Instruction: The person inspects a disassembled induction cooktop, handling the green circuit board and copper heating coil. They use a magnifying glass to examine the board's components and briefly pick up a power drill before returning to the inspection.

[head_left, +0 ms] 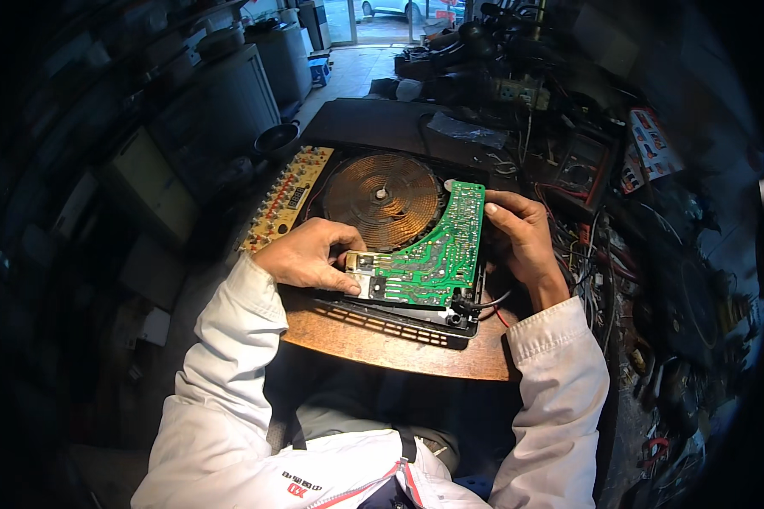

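Note:
A green circuit board, underside up, is tilted over the right front of an opened induction cooker. My left hand grips the board's left end, where a metal plate with black components is fixed, fingers curled behind it. My right hand holds the upper right edge between thumb and fingers, partly hidden. Behind the board sits the round copper coil; a long tan control board with buttons and a small display lies along the cooker's left side. Black and red wires come out at the lower right.
The cooker rests on a wooden tabletop. A multimeter, tangled leads and loose parts crowd the right side. A plastic bag lies at the back. A black pan and cabinets stand left; piled clutter is behind right.

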A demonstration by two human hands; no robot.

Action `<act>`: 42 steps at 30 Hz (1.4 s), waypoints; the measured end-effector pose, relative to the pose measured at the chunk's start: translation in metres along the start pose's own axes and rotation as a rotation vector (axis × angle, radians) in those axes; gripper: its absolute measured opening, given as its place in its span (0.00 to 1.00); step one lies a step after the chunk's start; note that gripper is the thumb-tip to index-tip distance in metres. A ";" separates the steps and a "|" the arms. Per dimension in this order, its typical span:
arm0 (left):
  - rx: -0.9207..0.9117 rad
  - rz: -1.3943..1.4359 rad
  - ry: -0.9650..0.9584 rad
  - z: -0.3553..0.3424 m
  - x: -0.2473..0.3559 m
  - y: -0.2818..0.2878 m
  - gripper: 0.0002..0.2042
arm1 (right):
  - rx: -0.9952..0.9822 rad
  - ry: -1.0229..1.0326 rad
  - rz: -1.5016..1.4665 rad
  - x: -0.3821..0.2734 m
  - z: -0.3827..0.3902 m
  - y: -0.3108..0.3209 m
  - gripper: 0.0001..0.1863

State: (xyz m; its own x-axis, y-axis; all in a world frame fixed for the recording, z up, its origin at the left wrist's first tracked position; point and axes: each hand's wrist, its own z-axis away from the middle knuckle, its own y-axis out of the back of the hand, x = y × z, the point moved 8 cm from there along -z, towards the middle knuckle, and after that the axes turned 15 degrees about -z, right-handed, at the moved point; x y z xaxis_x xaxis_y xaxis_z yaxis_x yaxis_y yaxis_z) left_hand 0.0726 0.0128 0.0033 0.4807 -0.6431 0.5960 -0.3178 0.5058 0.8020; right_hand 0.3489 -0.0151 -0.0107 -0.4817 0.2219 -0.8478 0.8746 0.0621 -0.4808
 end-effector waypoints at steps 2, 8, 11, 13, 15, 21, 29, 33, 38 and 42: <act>0.006 0.038 0.001 -0.001 -0.004 -0.003 0.22 | 0.013 0.008 0.008 0.000 0.001 0.002 0.14; 0.002 0.013 0.011 0.000 -0.005 -0.002 0.22 | 0.019 0.016 0.019 0.000 0.000 0.001 0.14; -0.003 0.065 0.011 0.001 -0.004 -0.002 0.22 | 0.023 0.010 0.029 0.000 0.000 0.002 0.14; -0.001 0.050 0.005 0.001 -0.004 -0.002 0.22 | 0.025 0.016 0.032 -0.001 0.000 0.001 0.14; -0.002 0.031 0.002 0.000 -0.003 -0.002 0.22 | 0.024 0.034 0.036 -0.002 0.000 -0.002 0.14; -0.007 0.027 0.012 0.001 -0.005 -0.002 0.22 | 0.024 0.016 0.022 -0.001 0.000 0.000 0.14; -0.005 -0.012 0.018 0.000 -0.004 -0.001 0.22 | 0.016 0.006 0.018 0.000 0.001 0.000 0.14; 0.006 -0.022 0.014 0.001 -0.003 0.000 0.22 | 0.010 0.014 0.021 -0.001 0.001 -0.003 0.15; 0.012 0.015 -0.006 0.000 -0.003 -0.001 0.22 | 0.003 -0.011 0.026 0.001 0.001 0.003 0.15; 0.002 0.015 0.021 0.000 -0.002 -0.001 0.22 | 0.009 -0.010 0.019 -0.001 0.001 0.000 0.14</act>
State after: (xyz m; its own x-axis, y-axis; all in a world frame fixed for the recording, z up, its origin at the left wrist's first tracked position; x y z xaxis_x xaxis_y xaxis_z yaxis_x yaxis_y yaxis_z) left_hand 0.0719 0.0137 0.0016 0.4928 -0.6231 0.6073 -0.3270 0.5142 0.7929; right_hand 0.3490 -0.0166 -0.0103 -0.4653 0.2134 -0.8590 0.8833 0.0491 -0.4663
